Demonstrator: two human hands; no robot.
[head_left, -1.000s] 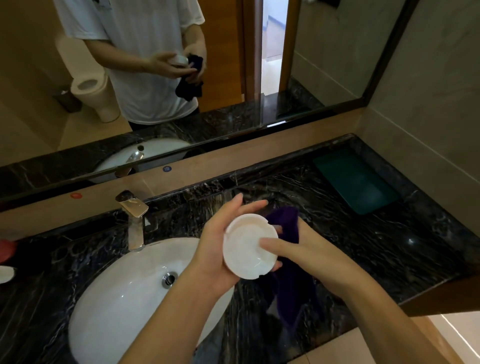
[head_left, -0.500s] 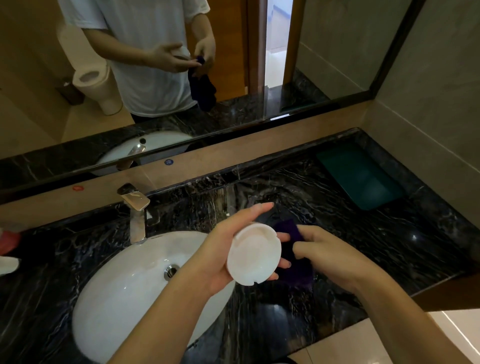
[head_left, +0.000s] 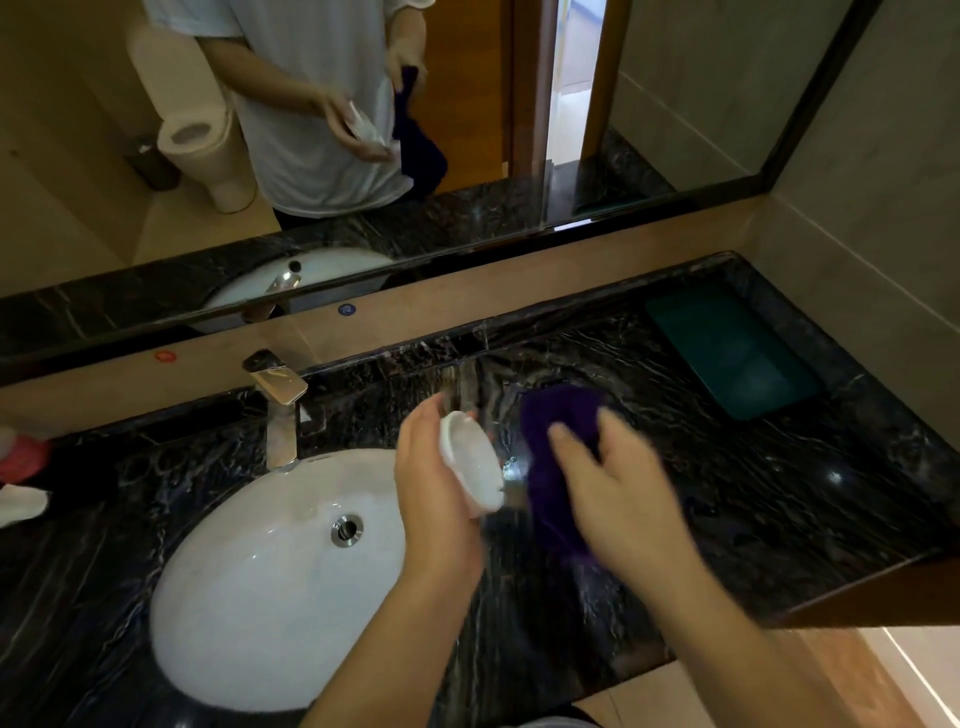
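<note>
Grip closed round a white dish (head_left: 470, 460), the left hand (head_left: 436, 499) tips it on edge just right of the sink (head_left: 260, 597), hollow facing the purple cloth (head_left: 556, 436). The blurred right hand (head_left: 618, 488) seems to clutch that cloth.

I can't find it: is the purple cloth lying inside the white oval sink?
No, the right hand grips the purple cloth over the black marble counter, beside the white oval sink.

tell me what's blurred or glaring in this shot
Head view: motion blur smears the right hand and purple cloth; the left hand and white dish are softer-edged; the faucet and sink look sharp; small glare spots dot the black counter.
</note>
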